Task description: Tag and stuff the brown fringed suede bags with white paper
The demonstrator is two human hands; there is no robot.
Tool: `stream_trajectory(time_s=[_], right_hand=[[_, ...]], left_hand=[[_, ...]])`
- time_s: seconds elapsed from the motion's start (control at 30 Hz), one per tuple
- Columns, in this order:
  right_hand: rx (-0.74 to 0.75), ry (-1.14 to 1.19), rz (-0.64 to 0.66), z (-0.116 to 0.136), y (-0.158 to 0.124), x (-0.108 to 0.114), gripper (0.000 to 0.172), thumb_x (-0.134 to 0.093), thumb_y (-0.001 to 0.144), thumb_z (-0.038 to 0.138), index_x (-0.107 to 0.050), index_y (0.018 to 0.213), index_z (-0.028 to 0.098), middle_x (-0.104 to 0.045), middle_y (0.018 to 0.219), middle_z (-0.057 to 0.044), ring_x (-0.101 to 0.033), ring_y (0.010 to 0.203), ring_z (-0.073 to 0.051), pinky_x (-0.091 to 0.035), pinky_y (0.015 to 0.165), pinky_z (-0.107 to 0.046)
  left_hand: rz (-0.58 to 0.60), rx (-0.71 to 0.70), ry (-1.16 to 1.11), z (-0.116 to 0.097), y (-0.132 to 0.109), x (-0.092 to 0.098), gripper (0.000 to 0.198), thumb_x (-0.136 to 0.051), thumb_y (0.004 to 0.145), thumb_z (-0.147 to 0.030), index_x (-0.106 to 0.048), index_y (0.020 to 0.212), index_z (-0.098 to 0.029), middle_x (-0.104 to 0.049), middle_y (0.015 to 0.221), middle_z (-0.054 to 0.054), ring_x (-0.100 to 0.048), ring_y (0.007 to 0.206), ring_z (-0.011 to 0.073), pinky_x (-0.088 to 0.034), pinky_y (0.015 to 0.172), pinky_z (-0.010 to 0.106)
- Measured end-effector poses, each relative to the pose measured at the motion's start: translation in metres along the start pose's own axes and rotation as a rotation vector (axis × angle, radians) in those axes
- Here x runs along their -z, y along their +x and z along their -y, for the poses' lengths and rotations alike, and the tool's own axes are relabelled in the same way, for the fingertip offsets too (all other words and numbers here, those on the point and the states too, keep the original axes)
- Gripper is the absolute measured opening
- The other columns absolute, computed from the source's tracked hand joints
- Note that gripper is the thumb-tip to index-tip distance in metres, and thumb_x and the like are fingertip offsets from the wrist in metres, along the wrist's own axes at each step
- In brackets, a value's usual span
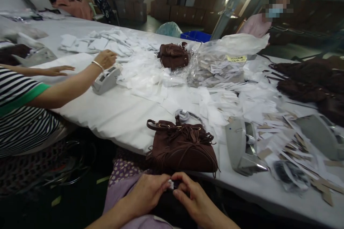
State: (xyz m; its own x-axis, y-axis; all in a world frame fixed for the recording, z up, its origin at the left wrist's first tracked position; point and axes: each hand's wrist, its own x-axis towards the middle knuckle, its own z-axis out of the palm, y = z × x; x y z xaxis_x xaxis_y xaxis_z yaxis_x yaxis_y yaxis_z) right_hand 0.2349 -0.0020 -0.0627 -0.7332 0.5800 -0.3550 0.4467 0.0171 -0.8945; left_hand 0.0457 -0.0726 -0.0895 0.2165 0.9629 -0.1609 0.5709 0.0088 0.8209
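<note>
My left hand [149, 190] and my right hand [191, 194] meet over my lap, just below the table's front edge. Pinched between their fingertips is a small white piece [171, 184], with something dark beside it; its kind is too small to tell. Right above my hands, a dark brown handbag [182, 146] with fringe, gold eyelets and a strap lies on the white table. Against its top rests a clear-wrapped coil [182, 115].
Grey tape dispensers [239, 143] stand on the right, near card strips [295, 139]. A second brown bag [174, 56] lies among white paper sheets [145, 68]. From the left, a co-worker's arm [75, 84] reaches over another dispenser [106, 80]. Brown bags [317, 78] lie far right.
</note>
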Motion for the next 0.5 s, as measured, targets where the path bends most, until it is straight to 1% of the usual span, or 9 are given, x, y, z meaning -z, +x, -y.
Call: stream_trajectory(time_s=[0.03, 0.1, 0.17, 0.2, 0.23, 0.27, 0.3, 0.37, 0.5], right_hand=[[-0.021, -0.003, -0.015, -0.004, 0.0, -0.001, 0.033, -0.05, 0.091, 0.039, -0.057, 0.115, 0.019, -0.048, 0.059, 0.006, -0.039, 0.055, -0.01, -0.033, 0.054, -0.02], [-0.051, -0.001, -0.034, -0.01, -0.002, -0.001, 0.034, -0.052, 0.09, 0.043, -0.058, 0.115, 0.02, -0.049, 0.059, 0.005, -0.041, 0.055, -0.011, -0.035, 0.055, -0.021], [-0.059, 0.025, -0.029, -0.012, -0.002, 0.0, 0.037, -0.054, 0.088, 0.048, -0.064, 0.111, 0.021, -0.059, 0.069, 0.001, -0.051, 0.064, -0.014, -0.042, 0.063, -0.024], [-0.059, 0.054, -0.007, -0.011, -0.002, 0.0, 0.039, -0.054, 0.087, 0.05, -0.066, 0.11, 0.021, -0.064, 0.078, -0.002, -0.055, 0.072, -0.017, -0.045, 0.069, -0.027], [-0.057, 0.092, 0.029, -0.01, -0.002, 0.001, 0.04, -0.054, 0.086, 0.051, -0.067, 0.111, 0.021, -0.067, 0.087, -0.004, -0.058, 0.08, -0.02, -0.047, 0.074, -0.029], [-0.06, 0.131, 0.077, -0.009, -0.001, 0.001, 0.042, -0.054, 0.086, 0.051, -0.066, 0.113, 0.022, -0.068, 0.096, -0.005, -0.06, 0.087, -0.022, -0.047, 0.079, -0.032], [-0.068, 0.168, 0.127, -0.007, 0.0, 0.001, 0.044, -0.053, 0.087, 0.052, -0.066, 0.116, 0.022, -0.068, 0.101, -0.005, -0.06, 0.092, -0.024, -0.047, 0.082, -0.034], [-0.091, 0.218, 0.189, -0.004, 0.001, 0.001, 0.046, -0.053, 0.087, 0.052, -0.064, 0.119, 0.021, -0.068, 0.107, -0.005, -0.06, 0.098, -0.026, -0.047, 0.085, -0.036], [-0.124, 0.186, 0.127, -0.001, 0.002, 0.0, 0.043, -0.059, 0.084, 0.049, -0.069, 0.112, 0.019, -0.068, 0.11, -0.007, -0.06, 0.103, -0.028, -0.045, 0.092, -0.039]], left_hand=[[-0.038, 0.039, -0.061, 0.005, 0.0, -0.001, 0.035, -0.033, 0.096, -0.038, -0.065, 0.096, -0.023, -0.065, 0.076, 0.004, -0.059, 0.069, 0.0189, -0.035, 0.063, 0.027], [-0.206, 0.165, -0.192, 0.018, -0.001, -0.004, 0.036, -0.036, 0.095, -0.04, -0.06, 0.077, -0.021, -0.058, 0.067, 0.0, -0.053, 0.063, 0.0164, -0.033, 0.061, 0.026], [-0.401, 0.333, -0.393, 0.032, -0.003, -0.007, 0.036, -0.043, 0.09, -0.049, -0.055, 0.071, -0.021, -0.054, 0.065, -0.001, -0.05, 0.064, 0.0163, -0.033, 0.061, 0.025], [-0.463, 0.414, -0.52, 0.037, -0.005, -0.01, 0.037, -0.046, 0.087, -0.054, -0.054, 0.071, -0.021, -0.054, 0.066, -0.001, -0.049, 0.067, 0.0168, -0.035, 0.063, 0.025], [-0.485, 0.475, -0.65, 0.042, -0.006, -0.013, 0.04, -0.049, 0.083, -0.059, -0.054, 0.073, -0.021, -0.055, 0.069, -0.001, -0.05, 0.07, 0.0176, -0.037, 0.065, 0.026], [-0.476, 0.514, -0.764, 0.045, -0.007, -0.016, 0.043, -0.051, 0.08, -0.063, -0.055, 0.075, -0.021, -0.056, 0.073, -0.001, -0.051, 0.074, 0.0182, -0.039, 0.068, 0.026], [-0.453, 0.532, -0.847, 0.047, -0.008, -0.019, 0.045, -0.053, 0.077, -0.066, -0.056, 0.076, -0.021, -0.056, 0.076, 0.0, -0.051, 0.077, 0.0184, -0.04, 0.07, 0.027], [-0.415, 0.52, -0.922, 0.046, -0.008, -0.023, 0.048, -0.055, 0.074, -0.068, -0.054, 0.075, -0.02, -0.053, 0.073, -0.002, -0.048, 0.074, 0.0167, -0.04, 0.07, 0.026], [-0.359, 0.432, -1.016, 0.041, -0.006, -0.026, 0.046, -0.06, 0.074, -0.063, -0.049, 0.07, -0.019, -0.042, 0.064, -0.006, -0.039, 0.061, 0.0107, -0.034, 0.06, 0.023]])
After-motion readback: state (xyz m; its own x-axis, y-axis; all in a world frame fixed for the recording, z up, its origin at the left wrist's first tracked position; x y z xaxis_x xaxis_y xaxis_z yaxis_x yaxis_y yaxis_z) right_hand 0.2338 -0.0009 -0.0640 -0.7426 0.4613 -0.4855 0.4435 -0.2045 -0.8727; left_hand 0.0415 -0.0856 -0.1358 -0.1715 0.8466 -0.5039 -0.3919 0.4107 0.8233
